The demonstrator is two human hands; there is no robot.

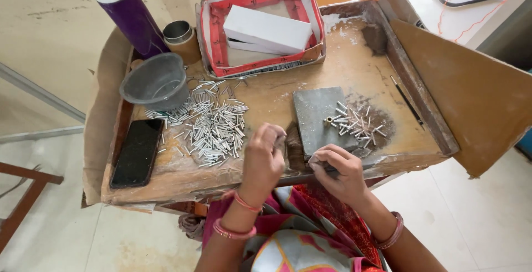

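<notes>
Grey stone slab [318, 118] lies beside both hands; left fingers [272, 139] curled shut, right fingers [321, 161] pinching something small.

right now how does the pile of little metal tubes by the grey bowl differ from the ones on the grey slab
The pile by the grey bowl is far larger and lies on the bare wooden tray. The tubes on the grey slab are few, loosely scattered, beside a small brass piece. Both are thin silvery tubes.

Left of the grey stone slab [320, 118] lie silvery metal tubes [213, 125], a grey plastic bowl [155, 81] and a black phone [137, 152]; behind it, a red-lined box [217, 28].
</notes>
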